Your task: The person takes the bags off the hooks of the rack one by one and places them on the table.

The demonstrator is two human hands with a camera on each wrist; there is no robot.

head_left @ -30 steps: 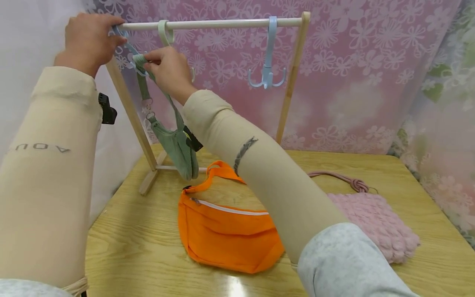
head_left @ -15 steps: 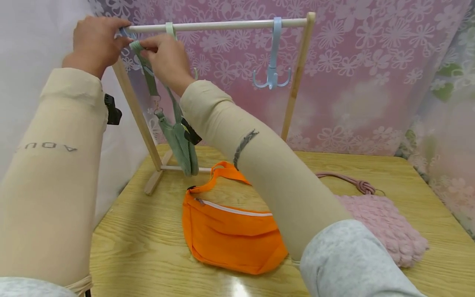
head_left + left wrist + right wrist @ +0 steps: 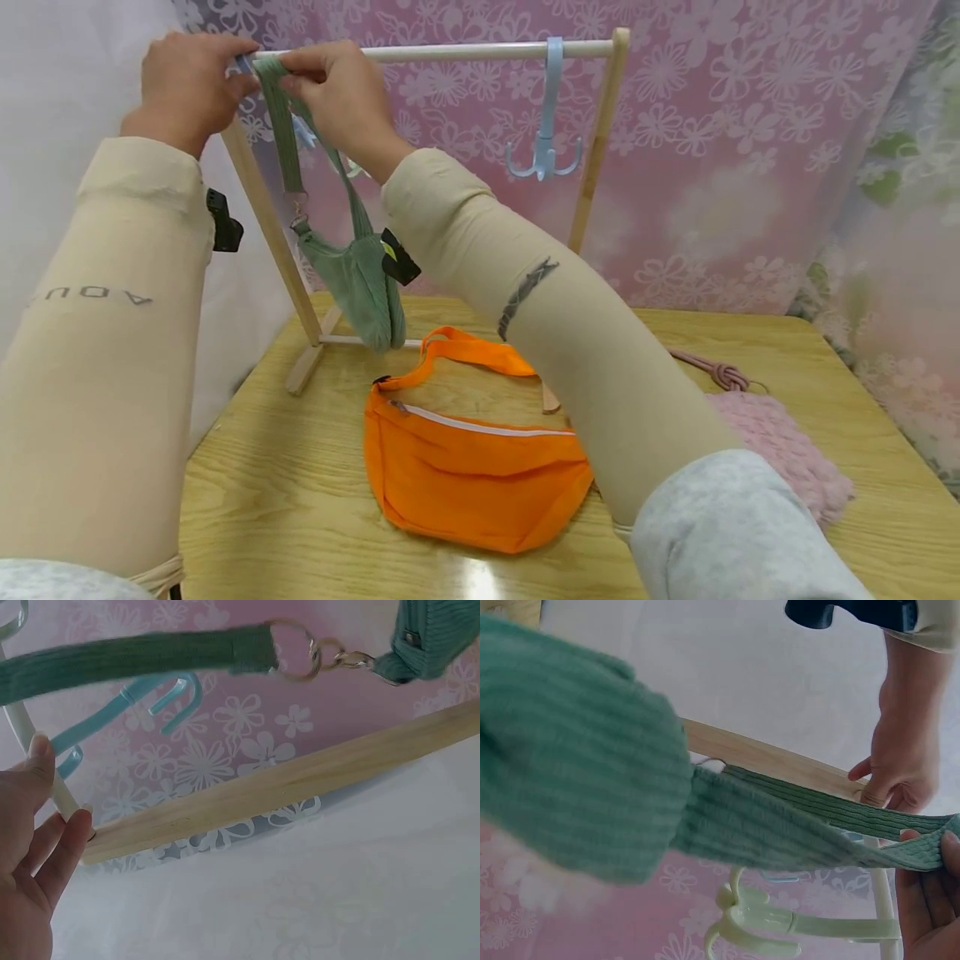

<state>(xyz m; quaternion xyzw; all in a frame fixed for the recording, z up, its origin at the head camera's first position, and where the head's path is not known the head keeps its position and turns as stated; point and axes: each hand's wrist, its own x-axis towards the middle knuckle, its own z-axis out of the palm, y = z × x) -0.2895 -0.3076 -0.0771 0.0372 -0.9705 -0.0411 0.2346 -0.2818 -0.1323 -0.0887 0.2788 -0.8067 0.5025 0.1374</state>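
My left hand point(image 3: 187, 87) pinches the top of a blue hook point(image 3: 112, 716) where it loops over the white rod, near the rack's left end. With thumb and fingers my right hand point(image 3: 341, 92) grips the ribbed strap point(image 3: 281, 125) of a green corduroy bag point(image 3: 352, 279), just at the rod's height. The bag hangs below in the air, its strap folded into a loop. Metal rings and a clasp point(image 3: 330, 654) join strap and bag. In the right wrist view the strap runs in front of a pale green hook point(image 3: 757, 922); the head view mostly hides that hook.
An orange bag point(image 3: 472, 475) lies on the wooden table point(image 3: 247, 517), in front of the rack's wooden post point(image 3: 600, 142). Another blue hook point(image 3: 546, 125) hangs at the rod's right. A pink bag point(image 3: 780, 450) lies at right, partly behind my right forearm.
My right hand has lifted the green strap from beside the blue hook's prongs up to rod level, and the bag has risen slightly. The left hand stays at the hook's top.
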